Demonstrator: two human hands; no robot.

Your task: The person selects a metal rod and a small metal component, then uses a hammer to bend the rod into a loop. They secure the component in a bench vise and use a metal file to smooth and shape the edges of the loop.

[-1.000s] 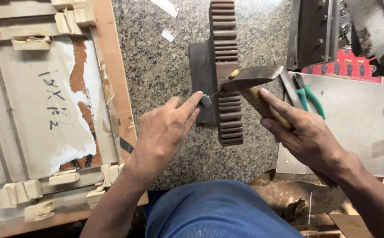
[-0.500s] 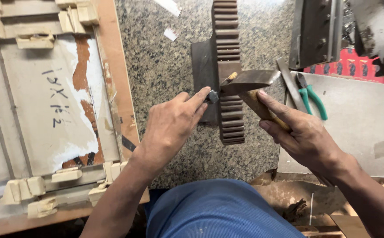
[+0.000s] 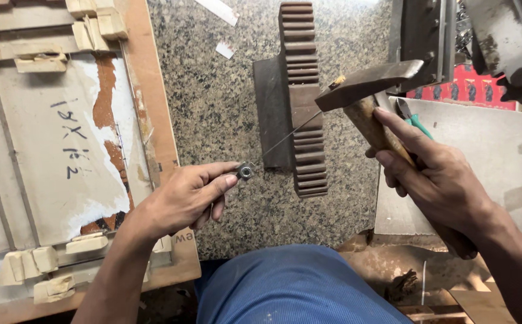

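Speckled granite table [image 3: 213, 102] with a toothed metal rack [image 3: 301, 102] lying on it, a worn wooden board [image 3: 57, 150] with little blocks off to the left, grey sheet [image 3: 483, 162] on the right. Left hand [image 3: 183, 198] pinches a small metal nut [image 3: 246, 172] with a thin wire [image 3: 288, 135] running up toward the rack. Right hand [image 3: 435, 180] has a closed grip on a wooden-handled hammer [image 3: 369, 84], head raised over the rack.

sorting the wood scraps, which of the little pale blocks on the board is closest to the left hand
The pale wedge-shaped block at the board's lower edge, just left of the left hand's wrist. The other blocks sit farther away: at the lower-left corner and along the top.
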